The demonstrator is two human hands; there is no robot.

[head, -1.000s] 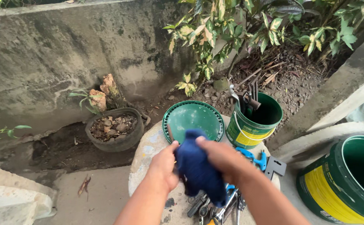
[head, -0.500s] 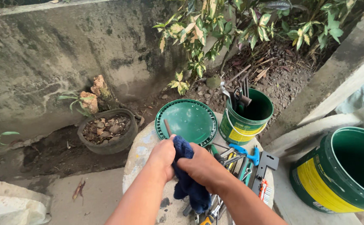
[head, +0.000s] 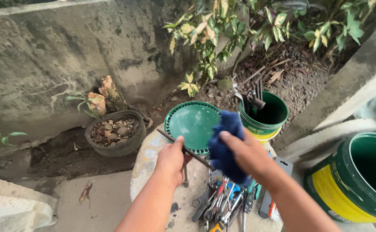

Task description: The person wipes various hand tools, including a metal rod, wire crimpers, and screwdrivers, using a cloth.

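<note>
The left hand [head: 170, 160] was clenched around a thin dark metal rod [head: 183, 149], which ran slantwise from the rim of the round green plastic lid [head: 192, 124] down toward the right hand [head: 248, 154]. The rod appeared dull and straight; its lower end was hidden behind the crumpled dark blue cloth [head: 225, 148], which the right hand grasped against it above the round concrete slab [head: 147, 159]. A heap of mixed hand tools [head: 222, 204] lay below, individual items hard to distinguish. A small green bucket [head: 267, 122] held more tools. The large green and yellow bucket [head: 355, 182] was cut off at the frame's edge.
</note>
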